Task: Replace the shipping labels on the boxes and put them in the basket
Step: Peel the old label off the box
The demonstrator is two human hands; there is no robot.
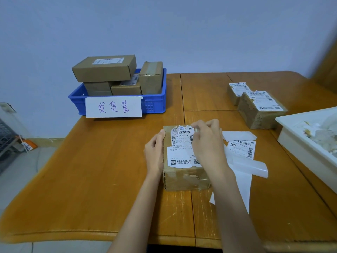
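Blue basket [156,105], already stacked with brown boxes, is parked far left on the wooden desk [91,170]. Mid-desk, a cardboard box [184,178] is laid with its long axis running away from the viewer, steadied on its left edge by the left hand [155,152]. A torn old label [182,136] on top is pinched by the right hand [207,141]. Fresh labels [241,147] are spread just right, two more labelled boxes [259,108] further back.

Glossy varnished wood table [109,179], matt cardboard box [184,178] (torn paper label [181,141]), blue plastic basket [155,105].
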